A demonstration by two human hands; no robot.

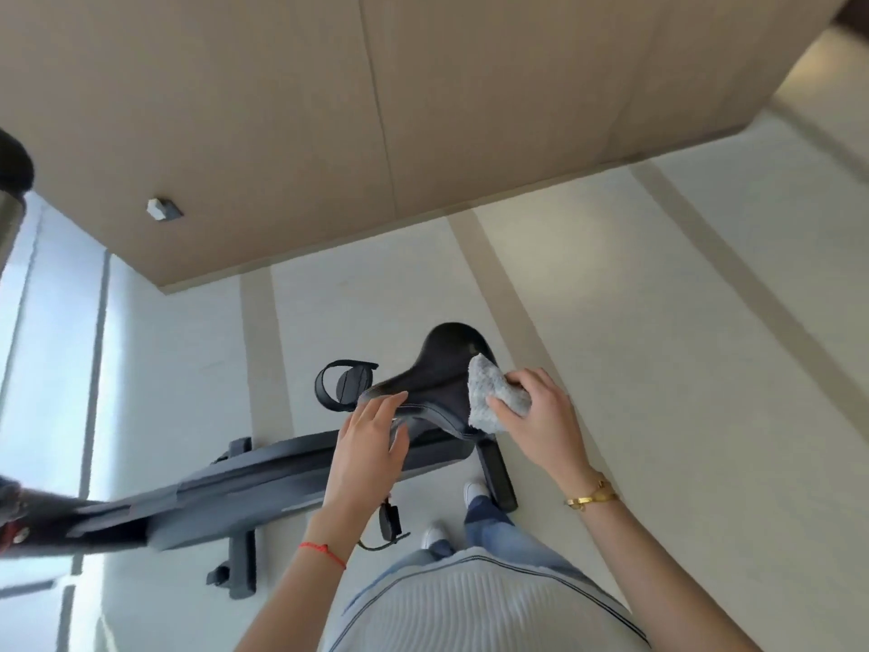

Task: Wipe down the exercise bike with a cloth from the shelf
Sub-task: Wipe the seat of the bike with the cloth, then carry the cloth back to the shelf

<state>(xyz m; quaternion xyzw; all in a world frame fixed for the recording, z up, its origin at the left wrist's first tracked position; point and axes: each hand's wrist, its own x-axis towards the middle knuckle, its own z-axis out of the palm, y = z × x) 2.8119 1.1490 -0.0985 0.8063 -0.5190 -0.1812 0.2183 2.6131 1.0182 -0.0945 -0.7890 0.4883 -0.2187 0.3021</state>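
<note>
The exercise bike [244, 491] stands below me, dark grey, with its black saddle [437, 369] near the centre. My left hand [371, 440] grips the saddle's narrow nose, thumb under its edge. My right hand [541, 411] holds a fluffy grey cloth [489, 397] bunched against the saddle's right side. A pedal with a strap [345, 385] shows beyond the saddle.
Pale tiled floor with beige stripes [611, 322] surrounds the bike. A tan wall [329, 110] runs along the far side. My feet [451, 515] stand close to the bike's rear stabiliser bar [496, 472]. The handlebar end [14, 167] shows at far left.
</note>
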